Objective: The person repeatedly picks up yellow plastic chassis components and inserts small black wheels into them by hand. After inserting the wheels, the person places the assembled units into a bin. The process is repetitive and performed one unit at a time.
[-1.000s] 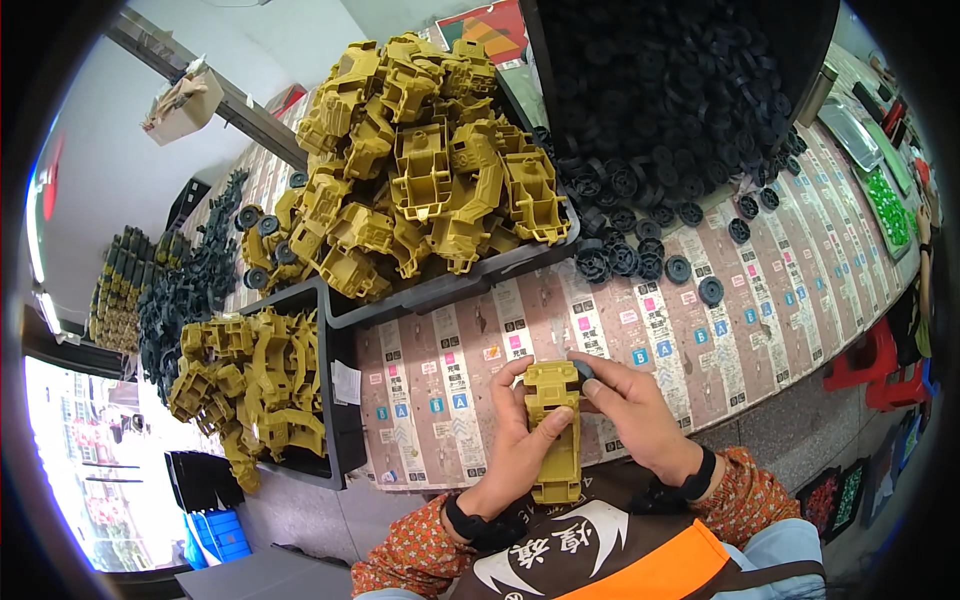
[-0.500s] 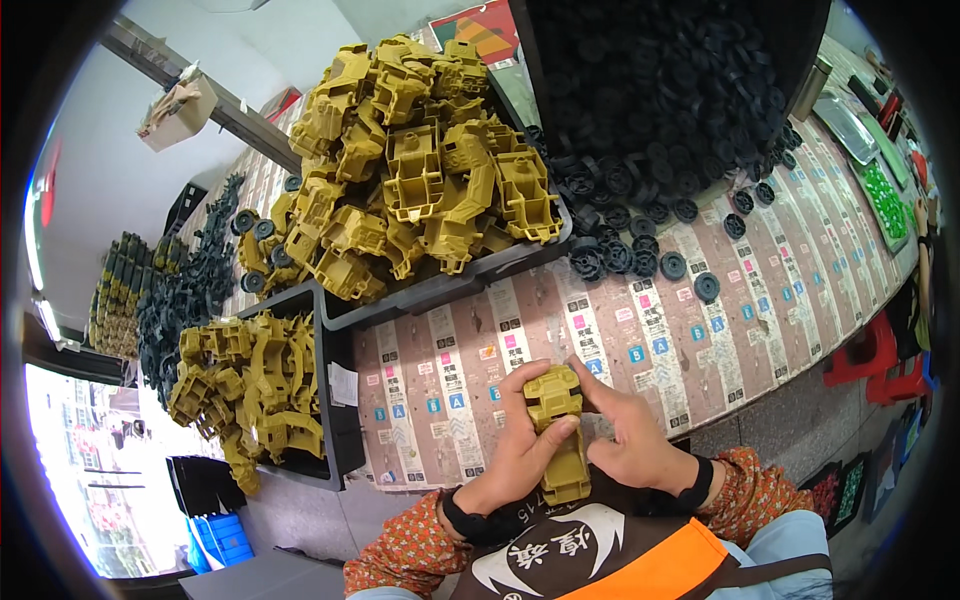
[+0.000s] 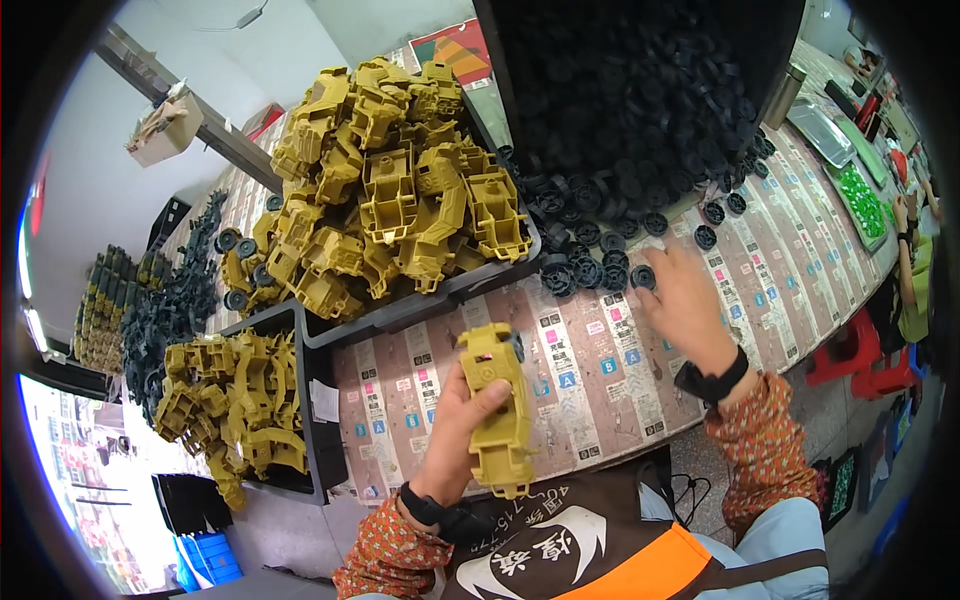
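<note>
My left hand (image 3: 462, 425) grips a yellow plastic toy car body (image 3: 500, 420), thumb across its upper face, held above the near edge of the table. A dark wheel (image 3: 517, 346) shows at the car body's upper right side. Over to the right, my right hand (image 3: 690, 312) reaches out low over the table with fingers stretched and apart, somewhat blurred. Its fingertips are beside a loose black wheel (image 3: 642, 277) at the front of the spilled wheels. What lies beneath the palm is hidden.
A black crate (image 3: 430, 303) heaped with yellow car bodies stands at centre left, with a smaller filled black crate (image 3: 322, 440) nearer. Black wheels (image 3: 590, 245) spill from a large dark bin (image 3: 640, 90). Far right are a tray of green pieces (image 3: 862, 205), red stools (image 3: 850, 350) and another person's arm (image 3: 908, 265).
My right hand has left the car body and moved right and forward to the loose wheels. My left hand has shifted left, still holding the car body. The view has shifted slightly.
</note>
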`<control>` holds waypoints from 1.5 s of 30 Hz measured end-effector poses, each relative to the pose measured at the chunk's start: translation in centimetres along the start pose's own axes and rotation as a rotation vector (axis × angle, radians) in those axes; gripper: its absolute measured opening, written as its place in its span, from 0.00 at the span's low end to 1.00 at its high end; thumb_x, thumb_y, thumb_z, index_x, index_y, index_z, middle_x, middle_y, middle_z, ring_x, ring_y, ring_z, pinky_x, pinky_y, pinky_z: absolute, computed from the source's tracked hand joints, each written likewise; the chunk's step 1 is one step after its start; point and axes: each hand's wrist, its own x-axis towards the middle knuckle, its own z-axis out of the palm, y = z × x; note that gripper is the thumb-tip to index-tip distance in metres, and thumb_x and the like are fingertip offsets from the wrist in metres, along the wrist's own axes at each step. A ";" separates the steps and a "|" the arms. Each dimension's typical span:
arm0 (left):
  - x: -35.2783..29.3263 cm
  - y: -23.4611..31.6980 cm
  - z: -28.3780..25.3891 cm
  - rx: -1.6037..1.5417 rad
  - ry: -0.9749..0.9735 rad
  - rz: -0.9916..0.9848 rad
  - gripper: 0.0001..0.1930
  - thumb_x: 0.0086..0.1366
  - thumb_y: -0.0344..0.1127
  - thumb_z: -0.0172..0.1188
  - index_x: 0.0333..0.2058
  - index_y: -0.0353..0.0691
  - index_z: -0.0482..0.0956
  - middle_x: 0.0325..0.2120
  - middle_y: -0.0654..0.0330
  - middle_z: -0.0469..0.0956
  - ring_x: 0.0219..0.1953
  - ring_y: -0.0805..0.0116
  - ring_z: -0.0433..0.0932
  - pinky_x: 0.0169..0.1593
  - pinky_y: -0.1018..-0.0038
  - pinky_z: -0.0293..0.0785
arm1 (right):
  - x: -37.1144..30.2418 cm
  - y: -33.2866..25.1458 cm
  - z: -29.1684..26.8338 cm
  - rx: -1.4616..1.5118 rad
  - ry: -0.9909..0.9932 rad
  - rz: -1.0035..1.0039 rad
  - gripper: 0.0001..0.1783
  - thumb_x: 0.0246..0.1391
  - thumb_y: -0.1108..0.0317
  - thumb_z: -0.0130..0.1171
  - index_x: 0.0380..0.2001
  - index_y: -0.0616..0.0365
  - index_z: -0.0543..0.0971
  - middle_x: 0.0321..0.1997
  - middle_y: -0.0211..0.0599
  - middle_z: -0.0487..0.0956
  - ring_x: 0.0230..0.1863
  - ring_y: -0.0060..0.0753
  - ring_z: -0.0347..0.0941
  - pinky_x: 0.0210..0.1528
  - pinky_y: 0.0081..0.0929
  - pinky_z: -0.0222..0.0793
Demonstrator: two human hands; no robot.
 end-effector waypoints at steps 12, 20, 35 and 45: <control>0.1 -1.9 1.1 -0.168 0.198 0.179 0.28 0.72 0.33 0.63 0.63 0.49 0.58 0.51 0.56 0.73 0.53 0.58 0.81 0.45 0.64 0.87 | -6.0 -8.3 -1.8 1.069 -0.617 0.042 0.27 0.60 0.75 0.60 0.64 0.58 0.73 0.51 0.36 0.74 0.49 0.28 0.75 0.53 0.27 0.73; -0.5 -1.7 2.4 -0.041 0.212 0.350 0.25 0.73 0.33 0.62 0.62 0.47 0.61 0.51 0.57 0.74 0.52 0.61 0.81 0.44 0.66 0.87 | -9.5 -11.0 -1.2 1.273 -0.568 0.187 0.28 0.65 0.76 0.55 0.68 0.61 0.70 0.54 0.38 0.76 0.50 0.26 0.75 0.55 0.25 0.72; -1.0 -2.6 2.8 -0.051 0.209 0.384 0.26 0.72 0.31 0.63 0.63 0.46 0.62 0.47 0.56 0.78 0.48 0.63 0.82 0.44 0.69 0.84 | -9.9 -11.0 -0.8 1.314 -0.596 0.340 0.25 0.68 0.76 0.54 0.67 0.64 0.71 0.57 0.38 0.79 0.54 0.22 0.75 0.56 0.22 0.71; -0.4 -4.1 2.8 0.027 0.247 0.644 0.35 0.69 0.22 0.62 0.68 0.49 0.53 0.49 0.53 0.77 0.49 0.64 0.81 0.48 0.69 0.82 | -10.2 -12.0 -1.5 1.242 -0.587 0.113 0.43 0.48 0.84 0.47 0.73 0.66 0.62 0.70 0.62 0.71 0.75 0.48 0.64 0.73 0.32 0.60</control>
